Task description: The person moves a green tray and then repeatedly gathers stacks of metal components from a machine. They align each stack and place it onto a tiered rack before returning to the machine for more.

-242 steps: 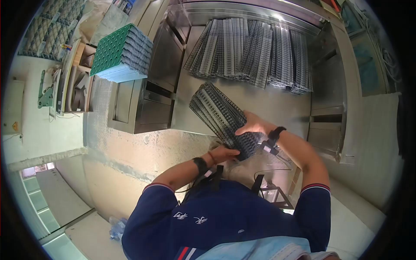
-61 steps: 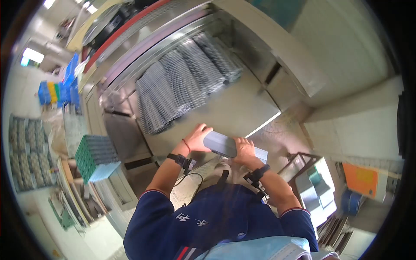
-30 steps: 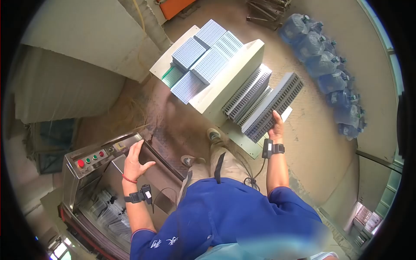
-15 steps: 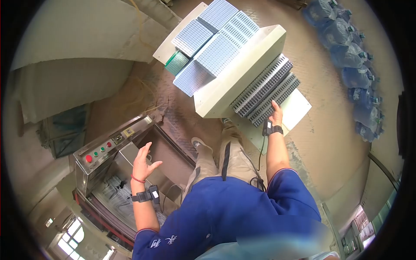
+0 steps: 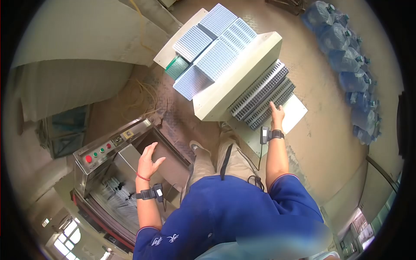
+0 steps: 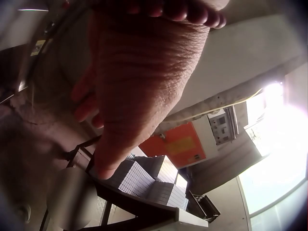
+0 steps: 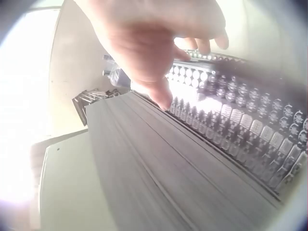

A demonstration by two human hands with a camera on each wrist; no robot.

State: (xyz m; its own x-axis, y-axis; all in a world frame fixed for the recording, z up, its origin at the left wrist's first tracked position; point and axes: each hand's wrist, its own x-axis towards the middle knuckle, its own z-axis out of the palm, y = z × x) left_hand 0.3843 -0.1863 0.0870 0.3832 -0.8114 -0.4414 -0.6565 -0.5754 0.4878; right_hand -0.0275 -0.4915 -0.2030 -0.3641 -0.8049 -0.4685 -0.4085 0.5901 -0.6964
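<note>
Two stacks of dark studded strips lie side by side on a pale lower board (image 5: 295,113) at the right: the far stack (image 5: 258,90) beside an upright-looking pale panel (image 5: 242,79), the near stack (image 5: 272,105) next to it. I take it they are kept parallel and close so each props the other and the edges stay even. My right hand (image 5: 277,117) is at the near stack's right side, fingers loosely spread, thumb out, gripping nothing; I cannot tell whether the thumb touches. It is probably there to steady the strips. My left hand (image 5: 149,163) is spread and empty, near the push-button control panel (image 5: 113,141) on the left, perhaps held out for balance.

A second ago my right hand held a long stack tilted, its flat grey side showing; now that side no longer faces up, and my grip has come off. My left hand was already empty then.
</note>
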